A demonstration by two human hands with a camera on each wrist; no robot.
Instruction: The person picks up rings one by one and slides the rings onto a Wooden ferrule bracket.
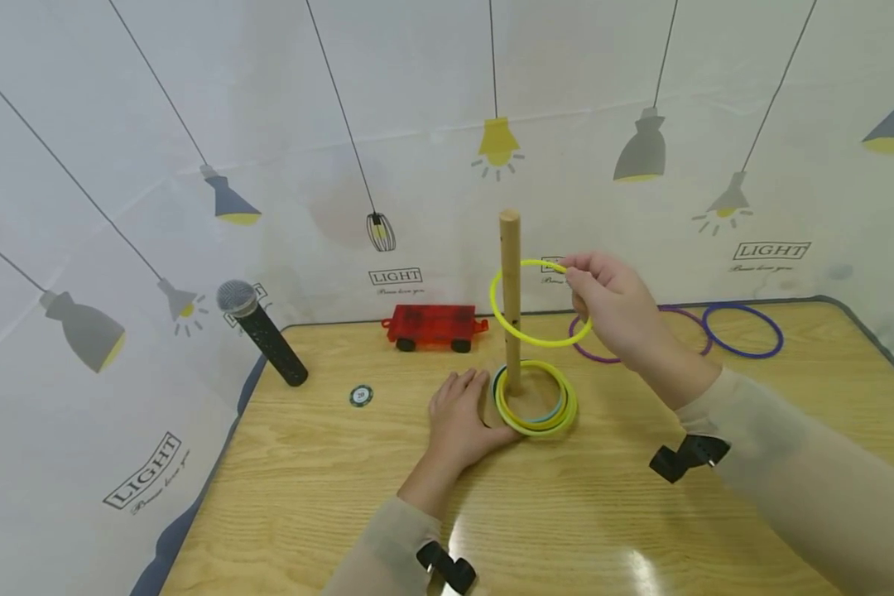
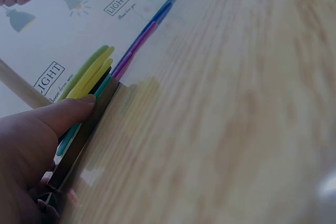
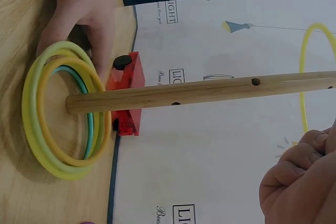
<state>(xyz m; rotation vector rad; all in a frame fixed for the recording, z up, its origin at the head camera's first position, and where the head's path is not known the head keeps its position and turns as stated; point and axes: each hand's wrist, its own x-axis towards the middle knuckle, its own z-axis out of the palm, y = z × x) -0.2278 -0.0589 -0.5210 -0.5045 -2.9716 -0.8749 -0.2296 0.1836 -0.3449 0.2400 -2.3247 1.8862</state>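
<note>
My right hand (image 1: 614, 306) pinches a thin yellow ring (image 1: 540, 342) between thumb and fingers. The ring is held up around a wooden post (image 1: 511, 248), its near side crossing in front of the wood in the head view. Several yellow, green and teal rings (image 3: 34, 111) lie stacked around the foot of the post. My left hand (image 1: 458, 418) is low at the left of the stack. In the left wrist view its thumb presses the edge of the wooden base (image 2: 84, 142), with other fingers on the far side.
A red toy wagon (image 1: 432, 325) stands by the back wall sheet. A microphone (image 1: 271, 343) is upright at the left, with a round chip (image 1: 361, 396) lying nearby. Purple rings (image 1: 689, 314) and a blue ring (image 1: 745, 356) lie at the back right.
</note>
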